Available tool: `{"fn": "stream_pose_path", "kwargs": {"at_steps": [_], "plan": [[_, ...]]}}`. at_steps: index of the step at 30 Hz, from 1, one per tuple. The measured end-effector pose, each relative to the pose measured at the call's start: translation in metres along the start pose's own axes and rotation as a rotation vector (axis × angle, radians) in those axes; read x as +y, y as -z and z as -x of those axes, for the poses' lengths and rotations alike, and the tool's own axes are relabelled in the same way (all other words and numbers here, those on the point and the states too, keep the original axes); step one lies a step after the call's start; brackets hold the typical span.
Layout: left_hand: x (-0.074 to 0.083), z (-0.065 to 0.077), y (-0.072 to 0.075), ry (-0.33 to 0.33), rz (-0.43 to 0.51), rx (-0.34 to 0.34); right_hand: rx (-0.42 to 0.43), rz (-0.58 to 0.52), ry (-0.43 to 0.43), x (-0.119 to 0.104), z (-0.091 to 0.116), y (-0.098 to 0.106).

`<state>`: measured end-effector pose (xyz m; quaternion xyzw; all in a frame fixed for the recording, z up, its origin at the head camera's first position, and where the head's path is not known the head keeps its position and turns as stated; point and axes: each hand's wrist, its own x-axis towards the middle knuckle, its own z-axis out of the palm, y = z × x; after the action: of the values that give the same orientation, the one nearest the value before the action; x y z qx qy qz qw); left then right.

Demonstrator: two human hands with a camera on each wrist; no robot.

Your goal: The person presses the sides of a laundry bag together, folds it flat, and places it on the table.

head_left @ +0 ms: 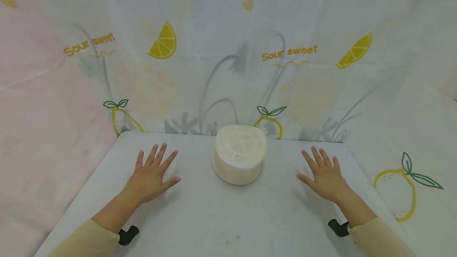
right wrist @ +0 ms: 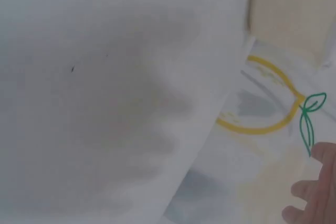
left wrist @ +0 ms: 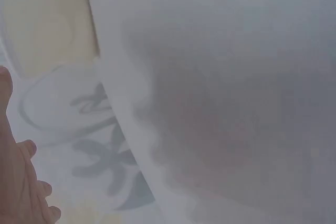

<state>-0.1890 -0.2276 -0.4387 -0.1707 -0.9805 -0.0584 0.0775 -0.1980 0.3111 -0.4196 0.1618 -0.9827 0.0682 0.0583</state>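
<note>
A cream, round container [head_left: 240, 169] stands near the back of the white table, with a pale lid [head_left: 242, 144] on top that has a patch of small holes. To its left my left hand [head_left: 151, 177] is held over the table, fingers straight and spread, holding nothing. My right hand [head_left: 324, 177] is at the container's right in much the same pose, also with nothing in it. Both hands are apart from the container. Its cream side [left wrist: 50, 22] shows at the upper left in the left wrist view, and the container [right wrist: 291, 11] appears at the upper right in the right wrist view.
The white tabletop [head_left: 200, 217] reaches back to a curtain [head_left: 200, 82] printed with lemons, leaves and words. Similar cloth hangs at the left and right sides. A black fitting [head_left: 128, 235] sits at the left wrist and another black fitting [head_left: 338, 228] at the right.
</note>
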Motion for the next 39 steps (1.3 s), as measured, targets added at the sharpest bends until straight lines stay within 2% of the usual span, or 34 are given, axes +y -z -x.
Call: {"fn": "stream_pose_path", "kwargs": {"at_steps": [6,11,15,20,24,29,34,39], "plan": [[0.018,-0.004,-0.007,0.021,0.074,0.0,0.022,-0.085,0.005,-0.01,-0.004,-0.004],[0.031,-0.014,-0.013,0.006,0.098,0.025,0.041,-0.118,-0.012,-0.017,-0.007,-0.01],[0.041,-0.022,-0.017,-0.004,0.137,0.013,0.063,-0.162,-0.007,-0.025,-0.011,-0.016],[0.051,-0.03,-0.021,-0.009,0.194,0.044,0.125,-0.206,0.02,-0.035,-0.019,-0.024],[0.059,-0.037,-0.025,-0.026,0.26,0.065,0.163,-0.231,0.052,-0.043,-0.025,-0.033],[0.07,-0.044,-0.027,-0.04,0.346,0.056,0.217,-0.264,0.077,-0.053,-0.031,-0.038],[0.077,-0.05,-0.027,-0.046,0.431,0.059,0.213,-0.332,0.074,-0.064,-0.037,-0.039],[0.083,-0.06,-0.031,-0.067,0.528,0.105,0.212,-0.401,0.078,-0.075,-0.042,-0.041]]}}
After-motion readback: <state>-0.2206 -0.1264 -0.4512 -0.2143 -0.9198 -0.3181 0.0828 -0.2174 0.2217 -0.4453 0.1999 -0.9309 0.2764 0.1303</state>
